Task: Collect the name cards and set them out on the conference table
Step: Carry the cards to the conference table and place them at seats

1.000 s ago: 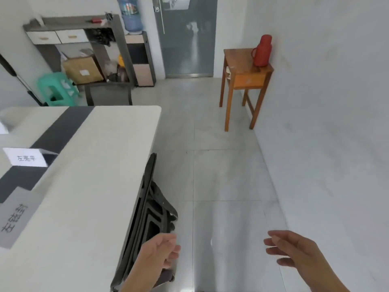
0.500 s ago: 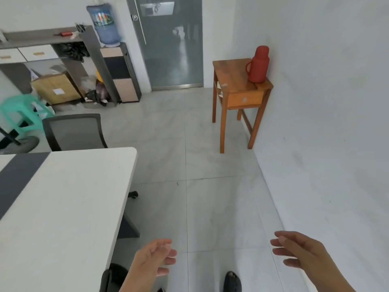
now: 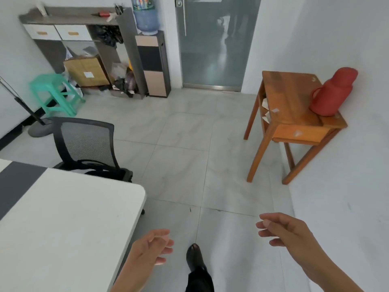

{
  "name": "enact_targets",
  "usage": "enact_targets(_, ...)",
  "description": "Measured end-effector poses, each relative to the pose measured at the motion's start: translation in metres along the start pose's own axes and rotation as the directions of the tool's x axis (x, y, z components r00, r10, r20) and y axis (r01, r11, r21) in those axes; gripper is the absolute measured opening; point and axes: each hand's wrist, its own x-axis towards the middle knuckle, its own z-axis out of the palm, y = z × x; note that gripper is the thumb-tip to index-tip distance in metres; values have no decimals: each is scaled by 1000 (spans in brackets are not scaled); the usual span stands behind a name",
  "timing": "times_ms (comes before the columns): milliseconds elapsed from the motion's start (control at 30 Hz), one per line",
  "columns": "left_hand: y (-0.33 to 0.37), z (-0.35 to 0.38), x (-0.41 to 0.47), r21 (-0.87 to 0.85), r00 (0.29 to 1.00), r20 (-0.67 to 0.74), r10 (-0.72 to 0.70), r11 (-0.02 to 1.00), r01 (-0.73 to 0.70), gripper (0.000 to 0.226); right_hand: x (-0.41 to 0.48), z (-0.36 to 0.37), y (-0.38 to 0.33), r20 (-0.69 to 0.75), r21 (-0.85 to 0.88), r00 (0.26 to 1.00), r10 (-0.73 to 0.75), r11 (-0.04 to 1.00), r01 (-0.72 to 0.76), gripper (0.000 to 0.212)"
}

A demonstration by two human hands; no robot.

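We stand on pale grey floor tiles (image 3: pixel 183 131) at the corner of the white conference table (image 3: pixel 69 218), which fills the near left and carries a dark grey stripe (image 3: pixel 16 182). Our left hand (image 3: pixel 147 249) and right hand (image 3: pixel 288 230) hang apart over the floor, fingers loosely spread, holding nothing. No name cards lie on the visible part of the table; pale paper slips show on the shelf of the wooden side table (image 3: pixel 294 106) at far right, but we cannot tell what they are. A red thermos (image 3: pixel 332 93) stands on that table against the wall. A black mesh chair (image 3: pixel 88 144) sits just beyond the conference table. Farther off are a green stool (image 3: pixel 54 91), a water dispenser (image 3: pixel 151 60) and a frosted glass door (image 3: pixel 214 43).
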Motion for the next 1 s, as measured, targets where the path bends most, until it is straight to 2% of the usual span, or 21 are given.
enact_targets(233, 126, -33, 165, -44, 997, -36, 73, 996, -75, 18, 153, 20, -96, -35, 26, 999, 12, 1000, -11, 14)
enact_targets(400, 204, -46, 257, -48, 996, -10, 91, 995, -91, 18, 257, 32, -149, -38, 40, 998, 44, 998, -43, 14)
enact_targets(533, 233, -63, 337, -74, 994, -107, 32, 996, -40, 18, 367, 48, -189, 13, 20, 993, 114, 993, -114, 12)
enact_targets(633, 251, -72, 394, -122, 981, -193, -34, 992, 10, 18, 456, 64, -229, 50, 4, 995, 89, 996, -90, 11)
enact_targets(700, 271, -78, 425, -142, 967, -251, -48, 990, 12, 18, 510, 78, -260, 100, -27, 993, 54, 998, -52, 12)
enact_targets(833, 322, -101, 480, -166, 908, -418, 18, 981, -96, 20, 607, 124, -344, 264, -96, 964, -40, 993, 68, 12)
enact_targets(1000, 336, -141, 521, -279, 805, -585, -95, 956, -90, 19, 691, 212, -437, 503, -165, 854, -131, 956, 244, 14)
